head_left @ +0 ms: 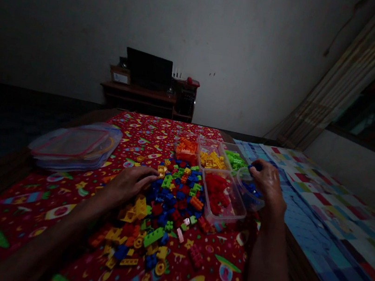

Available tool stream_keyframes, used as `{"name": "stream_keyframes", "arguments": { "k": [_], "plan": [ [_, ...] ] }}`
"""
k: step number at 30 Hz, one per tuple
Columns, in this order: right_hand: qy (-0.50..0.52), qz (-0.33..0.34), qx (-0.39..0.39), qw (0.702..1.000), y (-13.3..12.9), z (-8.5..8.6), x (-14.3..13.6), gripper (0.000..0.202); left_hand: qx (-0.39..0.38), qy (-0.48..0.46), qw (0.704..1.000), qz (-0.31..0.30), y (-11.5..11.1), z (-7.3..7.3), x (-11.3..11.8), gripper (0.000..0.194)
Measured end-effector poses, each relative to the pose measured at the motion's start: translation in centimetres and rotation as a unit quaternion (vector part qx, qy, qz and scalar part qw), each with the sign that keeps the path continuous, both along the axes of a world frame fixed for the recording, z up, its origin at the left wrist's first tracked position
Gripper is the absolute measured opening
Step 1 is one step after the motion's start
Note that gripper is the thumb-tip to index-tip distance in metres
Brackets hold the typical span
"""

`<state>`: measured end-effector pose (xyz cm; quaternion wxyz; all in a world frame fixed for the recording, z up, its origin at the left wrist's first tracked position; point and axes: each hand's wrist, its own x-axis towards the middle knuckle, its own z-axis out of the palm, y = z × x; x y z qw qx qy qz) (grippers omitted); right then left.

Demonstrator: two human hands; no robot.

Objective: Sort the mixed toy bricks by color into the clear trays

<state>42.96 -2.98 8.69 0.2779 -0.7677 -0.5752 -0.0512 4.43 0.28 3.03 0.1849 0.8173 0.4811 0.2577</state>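
A heap of mixed toy building blocks (180,191) in red, blue, yellow, green and orange lies on the red patterned cloth. My left hand (132,180) reaches in at the heap's left edge, fingers stretched out and thumb a little apart. Its fingertips are beside a yellow block (162,171); whether they touch it is hard to see in the dim light. Above a clear round-cornered tub (255,206) with blue blocks in it, my right hand (268,178) pinches a small blue building block (253,167).
Clear boxes hold sorted blocks: red (217,192), yellow (212,160), green (235,160) and orange (186,149). Stacked lids (76,145) lie at the left. A checked bedspread (331,218) borders the cloth on the right. A monitor (148,70) stands on a desk behind.
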Motion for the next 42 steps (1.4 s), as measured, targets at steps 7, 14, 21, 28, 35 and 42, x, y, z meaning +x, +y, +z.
{"name": "stream_keyframes", "arguments": {
  "k": [7,14,21,28,35,42],
  "plan": [
    [-0.048,-0.023,0.015,0.998,0.3,-0.5,-0.2,0.039,-0.084,-0.094,0.988,0.087,0.1,0.6,-0.2,0.058],
    [-0.013,0.286,0.031,0.958,0.4,-0.4,-10.9,0.025,-0.055,-0.093,0.991,0.076,0.2,0.3,-0.4,0.049],
    [-0.130,0.442,-0.030,0.887,-1.3,-4.6,-16.8,0.009,-0.006,-0.003,0.999,-0.042,0.1,0.6,-0.9,0.037],
    [-0.128,0.474,0.051,0.870,-1.4,-9.4,-15.6,0.037,0.038,0.076,0.987,-0.137,-1.5,-3.2,0.0,0.025],
    [-0.052,0.474,0.022,0.878,-1.0,-7.8,-15.7,0.055,0.025,0.046,0.992,-0.112,-1.9,-2.4,0.7,0.020],
    [0.125,0.490,-0.065,0.860,-0.8,-4.5,-16.9,0.032,-0.130,-0.180,0.975,-0.004,-1.4,0.2,2.1,0.035]
  ]
}}
